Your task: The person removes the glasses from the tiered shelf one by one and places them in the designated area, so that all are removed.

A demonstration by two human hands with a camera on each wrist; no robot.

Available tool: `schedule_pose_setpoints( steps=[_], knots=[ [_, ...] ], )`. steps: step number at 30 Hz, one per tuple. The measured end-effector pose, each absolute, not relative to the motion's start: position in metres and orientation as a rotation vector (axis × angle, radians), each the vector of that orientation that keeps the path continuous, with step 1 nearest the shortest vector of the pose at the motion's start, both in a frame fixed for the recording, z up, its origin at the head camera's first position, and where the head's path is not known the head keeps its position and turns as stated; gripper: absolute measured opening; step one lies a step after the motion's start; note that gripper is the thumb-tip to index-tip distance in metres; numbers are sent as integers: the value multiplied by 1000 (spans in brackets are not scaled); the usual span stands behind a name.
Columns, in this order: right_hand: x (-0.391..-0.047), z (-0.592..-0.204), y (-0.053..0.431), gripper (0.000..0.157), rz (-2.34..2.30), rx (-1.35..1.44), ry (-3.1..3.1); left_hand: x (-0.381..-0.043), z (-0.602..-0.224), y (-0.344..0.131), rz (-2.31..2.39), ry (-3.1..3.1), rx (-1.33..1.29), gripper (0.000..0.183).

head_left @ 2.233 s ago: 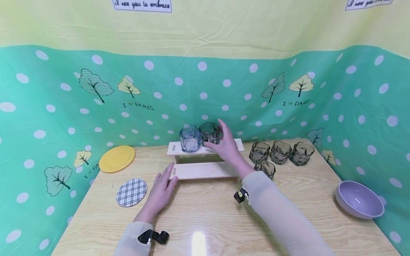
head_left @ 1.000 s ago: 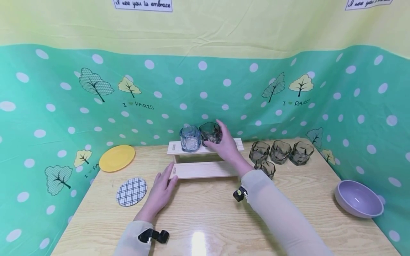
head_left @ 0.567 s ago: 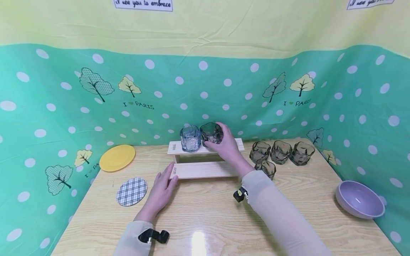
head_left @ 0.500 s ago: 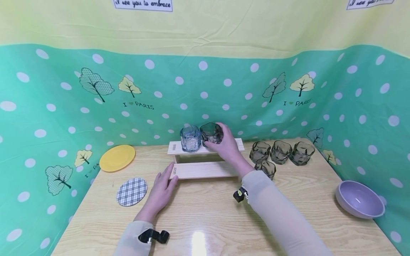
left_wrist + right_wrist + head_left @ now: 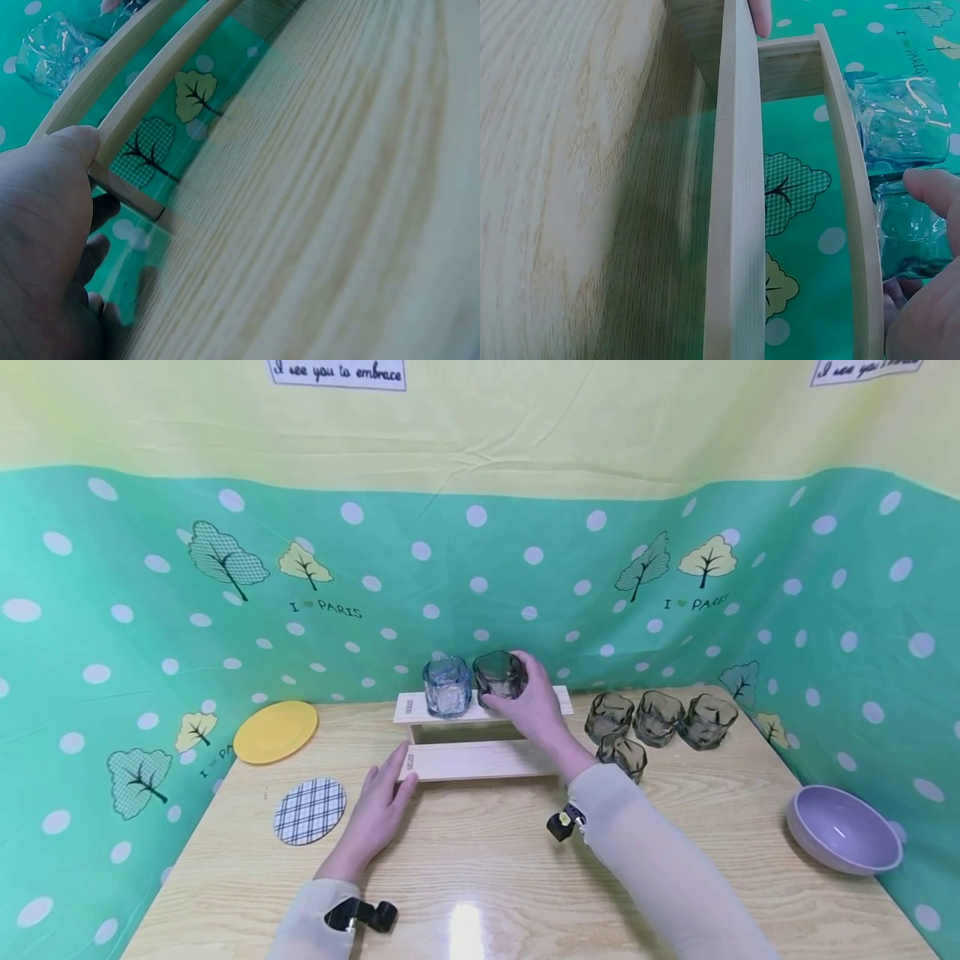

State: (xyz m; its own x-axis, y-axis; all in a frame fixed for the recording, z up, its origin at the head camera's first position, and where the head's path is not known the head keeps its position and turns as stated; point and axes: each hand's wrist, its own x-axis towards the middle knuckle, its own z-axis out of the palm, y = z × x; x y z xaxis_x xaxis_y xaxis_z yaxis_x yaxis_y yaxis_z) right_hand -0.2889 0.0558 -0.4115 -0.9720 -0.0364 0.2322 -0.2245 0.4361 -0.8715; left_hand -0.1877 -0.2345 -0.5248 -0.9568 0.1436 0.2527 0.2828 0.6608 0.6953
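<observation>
My right hand grips a smoky grey faceted glass on the upper board of a two-step wooden rack. Thumb and fingers reach round its right side. Just left of it on the same board stands a clear blue glass, a narrow gap between the two. The right wrist view shows the blue glass beyond the held grey glass. My left hand holds the rack's left end, thumb at the lower board's front edge. In the left wrist view the left hand's fingers curl beside that end.
Several smoky brown glasses stand right of the rack, one close by my right forearm. A purple bowl sits at the table's right edge. On the left lie a yellow plate and a checked round coaster. Polka-dot cloth surrounds the table.
The grey glass has shifted slightly right along the upper board with my right hand, leaving a small gap to the blue glass. My left hand stays at the rack's left end.
</observation>
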Motion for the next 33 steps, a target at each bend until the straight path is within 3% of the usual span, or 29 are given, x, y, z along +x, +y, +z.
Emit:
schedule_pose_setpoints(
  steps=[21,33],
  knots=[
    [-253,-393,77,100,1571,275,-2518,-187,-523,-234,-1170,-2704,-355,65],
    [-227,-379,101,98,1615,302,-2546,-188,-524,-235,-1181,-2711,-351,65]
  ],
)
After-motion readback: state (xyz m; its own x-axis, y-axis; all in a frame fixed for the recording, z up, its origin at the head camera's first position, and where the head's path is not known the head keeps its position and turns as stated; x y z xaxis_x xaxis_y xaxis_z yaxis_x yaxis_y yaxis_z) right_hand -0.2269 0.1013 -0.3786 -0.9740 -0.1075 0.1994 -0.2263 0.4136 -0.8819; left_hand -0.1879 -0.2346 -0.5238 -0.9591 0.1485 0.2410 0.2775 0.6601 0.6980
